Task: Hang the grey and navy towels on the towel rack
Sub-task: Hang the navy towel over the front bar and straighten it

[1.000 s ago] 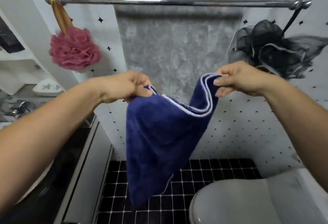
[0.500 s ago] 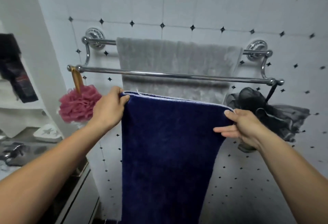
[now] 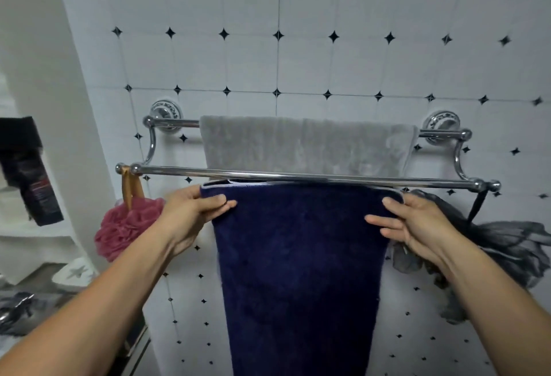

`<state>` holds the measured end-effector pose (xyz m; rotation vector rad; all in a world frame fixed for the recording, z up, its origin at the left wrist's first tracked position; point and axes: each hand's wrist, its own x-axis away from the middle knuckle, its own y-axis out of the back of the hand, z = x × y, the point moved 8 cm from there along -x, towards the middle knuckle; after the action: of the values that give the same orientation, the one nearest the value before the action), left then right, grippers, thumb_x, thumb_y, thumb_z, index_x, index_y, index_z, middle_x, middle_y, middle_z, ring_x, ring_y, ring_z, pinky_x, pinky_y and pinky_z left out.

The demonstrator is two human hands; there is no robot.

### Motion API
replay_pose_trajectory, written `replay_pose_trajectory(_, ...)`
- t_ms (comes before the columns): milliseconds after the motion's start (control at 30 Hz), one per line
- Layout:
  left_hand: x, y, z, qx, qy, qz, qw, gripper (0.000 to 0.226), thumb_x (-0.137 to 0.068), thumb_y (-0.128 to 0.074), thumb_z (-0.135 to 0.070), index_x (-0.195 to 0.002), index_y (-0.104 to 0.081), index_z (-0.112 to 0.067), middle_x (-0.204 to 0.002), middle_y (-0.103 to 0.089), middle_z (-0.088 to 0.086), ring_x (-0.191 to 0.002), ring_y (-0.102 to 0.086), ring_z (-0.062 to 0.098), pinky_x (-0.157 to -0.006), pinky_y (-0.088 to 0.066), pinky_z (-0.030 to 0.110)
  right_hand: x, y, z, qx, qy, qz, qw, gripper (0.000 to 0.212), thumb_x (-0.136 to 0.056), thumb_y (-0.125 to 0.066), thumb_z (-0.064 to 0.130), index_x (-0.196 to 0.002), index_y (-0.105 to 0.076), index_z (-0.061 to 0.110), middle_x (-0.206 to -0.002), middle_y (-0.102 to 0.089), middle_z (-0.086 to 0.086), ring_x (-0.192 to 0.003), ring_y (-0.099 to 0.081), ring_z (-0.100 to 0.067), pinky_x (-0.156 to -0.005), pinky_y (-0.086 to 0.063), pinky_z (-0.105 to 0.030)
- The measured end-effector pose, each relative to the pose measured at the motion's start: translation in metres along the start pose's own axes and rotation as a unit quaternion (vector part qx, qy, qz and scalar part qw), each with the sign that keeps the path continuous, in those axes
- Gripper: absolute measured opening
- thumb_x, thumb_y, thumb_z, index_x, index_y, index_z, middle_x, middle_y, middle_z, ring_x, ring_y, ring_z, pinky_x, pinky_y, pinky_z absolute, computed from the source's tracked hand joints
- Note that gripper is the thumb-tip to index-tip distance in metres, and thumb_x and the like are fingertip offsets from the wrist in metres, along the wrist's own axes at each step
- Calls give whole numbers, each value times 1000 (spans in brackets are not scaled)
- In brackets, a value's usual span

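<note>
A chrome double towel rack (image 3: 298, 175) is fixed to the tiled wall. The grey towel (image 3: 304, 144) hangs over its rear bar. The navy towel (image 3: 298, 271) is spread flat, its white-edged top hem just under the front bar. My left hand (image 3: 190, 214) pinches the towel's upper left corner, thumb on the front. My right hand (image 3: 414, 226) holds the upper right corner, fingers lying across the front of the cloth.
A pink bath pouf (image 3: 125, 226) hangs from the front bar's left end, a black mesh pouf (image 3: 507, 250) from its right end. At left are white shelves with a dark bottle (image 3: 32, 179) and a soap dish (image 3: 74, 274).
Both hands have spread the navy towel wide and raised it from chest height up to the front bar. The view has tilted up toward the wall.
</note>
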<state>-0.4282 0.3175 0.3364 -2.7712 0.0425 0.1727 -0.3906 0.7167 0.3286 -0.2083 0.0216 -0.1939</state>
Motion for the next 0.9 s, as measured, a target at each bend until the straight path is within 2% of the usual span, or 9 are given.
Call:
replay_pose_trajectory(100,-13,5,-6,10,-3,-38,999,16,-94,-52,5,-95,-64,-5,-84,-75,7,-69,-75,19,-52,-56,17,-12,-8,5,-39,-3,-23,999,16,-97,-53,5,-109,-57,15,-108,-64,4,-73,-76,-31,-41,-55,-25)
replay_pose_trajectory(200,-25,-6,-12,58,-2,-20,998,16,-98,-50,-2,-99,-62,-13,-83,-78,2,-72,-76,19,-42,-51,17,-19,-15,18,-124,24,-78,989,14,-97,-52,3,-90,-61,12,-66,-73,-2,-51,-71,-15,-41,-51,-19)
replay_pose_trajectory(333,-25,-19,-17,232,-22,29,972,26,-91,-43,17,-95,-65,3,-88,-74,15,-88,-74,31,-71,-60,31,-20,-25,21,-256,74,-48,963,21,-96,-49,-3,-83,-59,11,-83,-62,-5,-55,-67,-10,-47,-50,-18)
replay_pose_trajectory(433,-15,-23,-17,270,-44,64,960,43,-77,-39,23,-84,-75,2,-94,-75,17,-98,-72,31,-81,-59,35,-7,-29,27,-314,124,45,940,38,-85,-38,-13,-85,-72,5,-94,-72,-11,-85,-74,-21,-76,-59,-29)
replay_pose_trajectory(500,-7,-30,-21,340,-48,95,935,31,-70,-46,11,-83,-72,2,-96,-72,18,-106,-67,35,-93,-54,45,3,-34,34,-351,141,105,920,38,-75,-41,-5,-87,-75,4,-98,-73,-13,-103,-70,-29,-94,-54,-41)
replay_pose_trajectory(567,-3,-38,-27,382,-50,82,919,13,-74,-62,-8,-86,-65,-3,-97,-67,16,-110,-62,35,-102,-47,48,6,-36,36,-384,133,90,909,22,-81,-55,12,-92,-72,4,-105,-71,-14,-110,-66,-32,-99,-50,-46)
replay_pose_trajectory(667,-11,-49,-30,370,-44,-1,928,12,-85,-65,-12,-94,-63,-6,-100,-68,12,-102,-65,29,-100,-50,43,1,-45,39,-399,85,7,913,59,-70,-78,41,-116,-62,8,-118,-68,-15,-113,-65,-30,-97,-52,-45)
replay_pose_trajectory(767,-13,-51,-26,333,-51,-83,938,21,-84,-59,12,-97,-57,-4,-98,-61,16,-87,-64,26,-86,-56,38,1,-48,40,-340,76,-56,936,24,-80,-73,13,-100,-62,7,-90,-70,-12,-81,-70,-22,-69,-61,-34)
replay_pose_trajectory(900,-2,-39,-23,256,-113,-112,954,25,-83,-55,17,-80,-54,-7,-79,-57,12,-75,-60,24,-82,-53,38,6,-37,35,-258,103,-93,956,14,-85,-63,-2,-97,-59,4,-90,-64,-15,-73,-67,-20,-61,-59,-27)
